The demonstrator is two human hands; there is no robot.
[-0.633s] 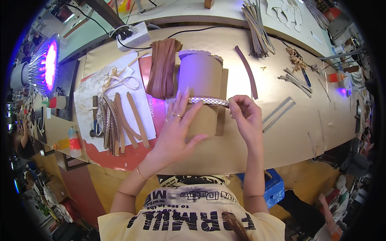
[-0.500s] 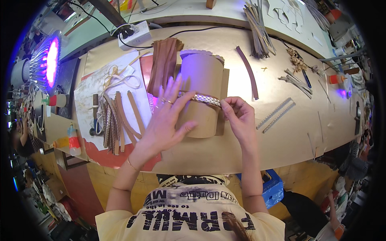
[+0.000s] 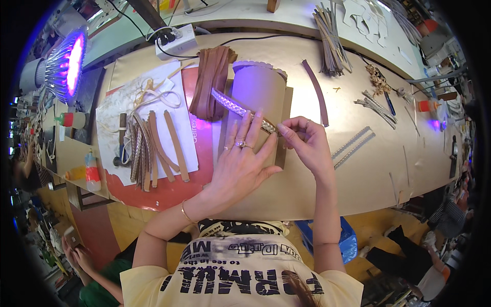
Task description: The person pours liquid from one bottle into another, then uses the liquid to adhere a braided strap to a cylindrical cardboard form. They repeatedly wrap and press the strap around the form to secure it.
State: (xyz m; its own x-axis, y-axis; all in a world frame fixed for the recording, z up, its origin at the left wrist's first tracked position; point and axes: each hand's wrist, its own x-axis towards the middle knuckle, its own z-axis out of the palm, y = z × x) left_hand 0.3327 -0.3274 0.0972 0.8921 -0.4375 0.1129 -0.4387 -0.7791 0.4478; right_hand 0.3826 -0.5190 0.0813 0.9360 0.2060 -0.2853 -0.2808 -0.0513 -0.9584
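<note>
A tan cylinder (image 3: 258, 89) with a scalloped rim at its far end lies on the table in front of me. Across it runs a shiny braided strap (image 3: 229, 104), whose left end sticks up free of the cylinder. My left hand (image 3: 240, 163) rests on the near part of the cylinder, fingers stretched out, the fingertips pressing on the strap. The right end of the strap is pinched between thumb and fingers of my right hand (image 3: 309, 146), at the cylinder's right side. Just left of the cylinder is a bundle of brown strips (image 3: 210, 84).
Several braided and flat strips (image 3: 140, 148) lie on white paper (image 3: 110, 138) at left, near a glowing lamp (image 3: 71, 64). To the right are a brown strip (image 3: 317, 94), grey braided strips (image 3: 353, 146) and a strip bundle (image 3: 330, 46). Another person's hands (image 3: 76, 253) show lower left.
The strap's left end has come up off the cylinder. My left hand has slid right and nearer along the strap, while my right hand stays at its right end.
</note>
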